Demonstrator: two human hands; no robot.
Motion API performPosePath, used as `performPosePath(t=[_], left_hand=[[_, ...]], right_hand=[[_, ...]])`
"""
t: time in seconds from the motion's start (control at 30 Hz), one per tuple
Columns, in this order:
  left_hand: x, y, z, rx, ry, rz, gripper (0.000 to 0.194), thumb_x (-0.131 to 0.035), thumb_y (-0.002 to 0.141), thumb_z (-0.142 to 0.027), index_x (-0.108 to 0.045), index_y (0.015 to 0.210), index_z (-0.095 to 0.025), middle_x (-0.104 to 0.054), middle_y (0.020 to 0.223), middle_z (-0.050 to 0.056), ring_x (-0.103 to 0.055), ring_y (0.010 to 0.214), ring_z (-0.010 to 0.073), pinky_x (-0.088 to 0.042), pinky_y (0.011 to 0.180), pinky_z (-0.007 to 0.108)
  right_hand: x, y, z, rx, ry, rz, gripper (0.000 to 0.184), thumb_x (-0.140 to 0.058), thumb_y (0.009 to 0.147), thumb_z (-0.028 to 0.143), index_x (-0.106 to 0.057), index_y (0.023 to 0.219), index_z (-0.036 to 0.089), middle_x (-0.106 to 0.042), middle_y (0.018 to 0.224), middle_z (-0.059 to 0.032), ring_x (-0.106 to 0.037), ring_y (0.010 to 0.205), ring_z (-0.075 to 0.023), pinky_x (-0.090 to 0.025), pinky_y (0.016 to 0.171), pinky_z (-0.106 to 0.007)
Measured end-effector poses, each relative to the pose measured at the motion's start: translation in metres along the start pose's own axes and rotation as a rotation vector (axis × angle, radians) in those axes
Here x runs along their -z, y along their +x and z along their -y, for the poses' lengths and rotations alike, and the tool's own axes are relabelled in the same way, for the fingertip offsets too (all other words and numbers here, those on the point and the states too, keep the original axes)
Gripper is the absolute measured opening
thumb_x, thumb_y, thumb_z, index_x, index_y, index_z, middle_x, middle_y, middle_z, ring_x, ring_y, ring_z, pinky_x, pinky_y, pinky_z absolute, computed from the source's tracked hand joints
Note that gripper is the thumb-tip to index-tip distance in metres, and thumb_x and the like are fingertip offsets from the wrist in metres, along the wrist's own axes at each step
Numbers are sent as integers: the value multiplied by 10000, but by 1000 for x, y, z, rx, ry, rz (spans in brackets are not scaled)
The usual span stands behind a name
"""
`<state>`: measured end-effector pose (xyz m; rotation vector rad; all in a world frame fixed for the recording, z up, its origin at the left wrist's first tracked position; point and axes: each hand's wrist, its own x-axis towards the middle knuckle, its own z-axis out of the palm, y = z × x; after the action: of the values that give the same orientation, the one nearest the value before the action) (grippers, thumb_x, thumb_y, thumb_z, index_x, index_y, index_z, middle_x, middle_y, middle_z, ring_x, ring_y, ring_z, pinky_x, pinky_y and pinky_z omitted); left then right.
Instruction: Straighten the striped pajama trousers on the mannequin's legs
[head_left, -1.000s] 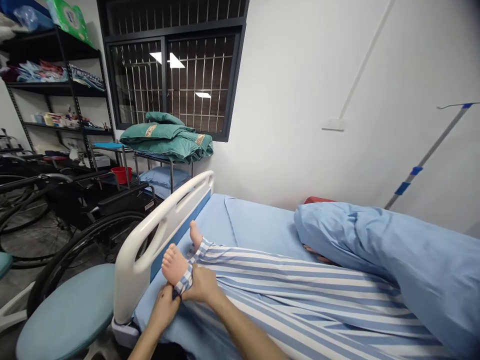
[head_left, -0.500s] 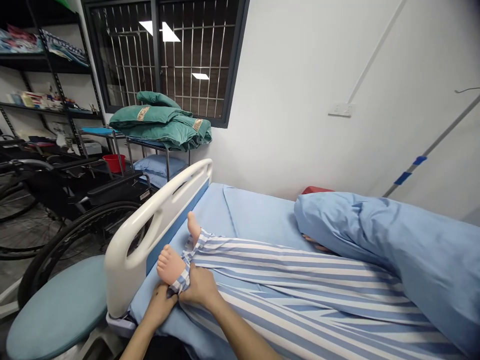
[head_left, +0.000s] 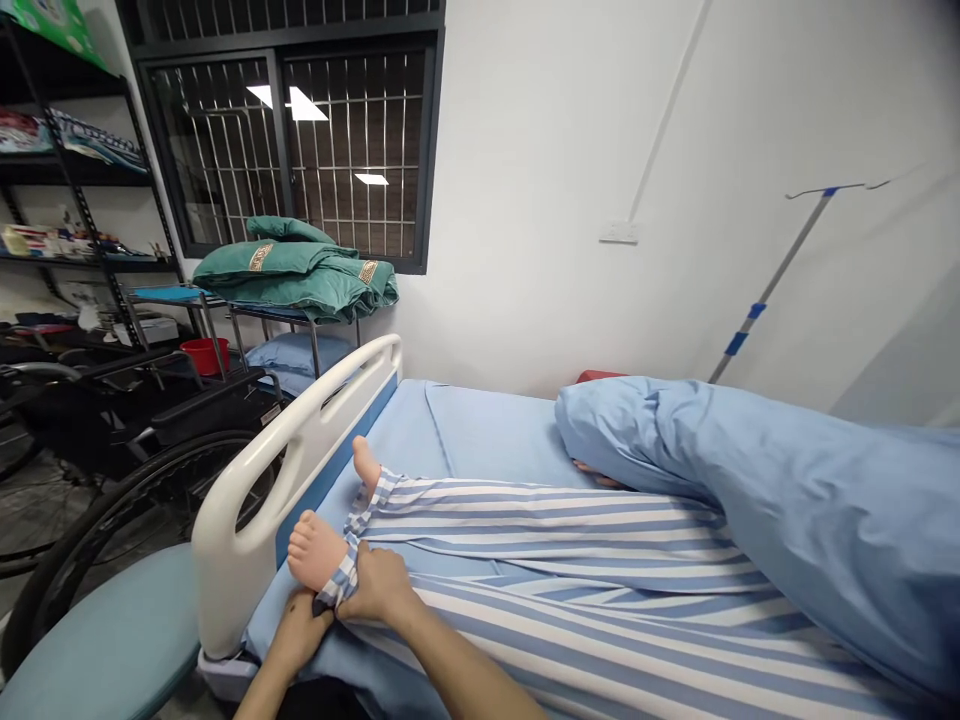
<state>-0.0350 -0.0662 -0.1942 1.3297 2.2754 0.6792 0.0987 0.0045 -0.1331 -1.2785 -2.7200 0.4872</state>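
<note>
On the blue sheet lies a manikin in blue-and-white striped trousers, its two bare feet near the bed end. A checked cloth ankle band goes round the nearer ankle, just behind the nearer foot. My left hand is closed under that foot, pinching the band's lower dark part. Above it, my right hand grips the band and ankle from the leg side, thumb and fingers bent. Similar checked cloth shows at the farther foot. My fingertips are partly hidden.
A white bed end board stands just beyond the feet. A blue quilt is folded back over the upper legs. Left of the bed are a round stool and a wheelchair. A drip pole rises behind the bed.
The camera view has turned to the right and slightly up, so more of the drip pole shows. Both hands keep their places at the nearer ankle, with little visible movement.
</note>
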Motion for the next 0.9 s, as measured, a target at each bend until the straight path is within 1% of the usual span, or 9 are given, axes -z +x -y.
performPosePath(t=[0.1, 0.2, 0.3, 0.43, 0.57, 0.67, 0.73, 0.83, 0.9], left_hand=[[-2, 0, 3, -4, 77, -4, 303, -484, 672, -122, -577, 958, -85, -612, 1057, 136, -541, 1047, 228, -409, 883, 298], [-6, 2, 9, -36, 158, -23, 296, -474, 681, -105, -579, 958, -102, -615, 1041, 119, -538, 1050, 220, -400, 883, 290], [-8, 4, 15, -63, 260, -27, 278, -448, 707, -92, -587, 948, -87, -615, 1029, 125, -540, 1037, 211, -383, 895, 272], [-7, 5, 21, -97, 369, -58, 319, -383, 717, -48, -608, 943, -65, -619, 1003, 138, -544, 1011, 202, -374, 884, 257], [3, 1, 16, -141, 469, -180, 354, -357, 700, -25, -639, 907, -78, -625, 953, 141, -553, 949, 217, -390, 825, 284], [15, -9, 3, -242, 544, -328, 339, -371, 734, -68, -662, 902, -112, -620, 970, 129, -529, 961, 241, -383, 816, 321], [22, -16, -6, -276, 588, -420, 343, -374, 753, -93, -669, 916, -151, -612, 1007, 111, -506, 979, 256, -377, 802, 352], [28, -24, -16, -247, 631, -506, 358, -380, 754, -99, -664, 949, -197, -599, 1063, 80, -482, 991, 262, -369, 781, 375], [28, -26, -17, -211, 643, -509, 364, -386, 745, -98, -659, 963, -200, -592, 1086, 73, -473, 997, 263, -365, 786, 382]], right_hand=[[1, -2, 1, -7, 11, -2, 745, -674, 421, 487, -544, 1048, 106, -666, 908, -160, -628, 800, -357, -507, 676, -407], [4, -3, 2, -12, 5, 14, 756, -669, 417, 496, -539, 1058, 115, -667, 910, -151, -629, 806, -351, -506, 681, -409], [6, -4, 2, -7, 1, 28, 756, -663, 429, 503, -536, 1070, 123, -668, 909, -143, -632, 810, -337, -507, 688, -403], [6, -4, 2, -10, 10, 20, 776, -673, 397, 530, -551, 1050, 130, -666, 922, -145, -626, 817, -354, -504, 694, -433], [14, -6, 5, 11, 21, 30, 785, -670, 373, 565, -569, 1019, 131, -667, 915, -142, -624, 806, -367, -504, 679, -448], [31, -8, 8, 25, 10, 18, 782, -647, 389, 611, -572, 1012, 143, -667, 911, -133, -629, 803, -353, -506, 674, -429], [44, -8, 10, 40, 6, -2, 789, -634, 401, 631, -564, 1019, 144, -666, 908, -134, -630, 800, -350, -504, 667, -428], [54, -6, 10, 47, -2, -39, 769, -635, 412, 622, -558, 1014, 149, -664, 904, -131, -630, 797, -341, -500, 663, -423], [49, -4, 9, 37, -11, -39, 755, -647, 415, 596, -553, 1021, 155, -665, 905, -124, -632, 797, -329, -499, 663, -406]])
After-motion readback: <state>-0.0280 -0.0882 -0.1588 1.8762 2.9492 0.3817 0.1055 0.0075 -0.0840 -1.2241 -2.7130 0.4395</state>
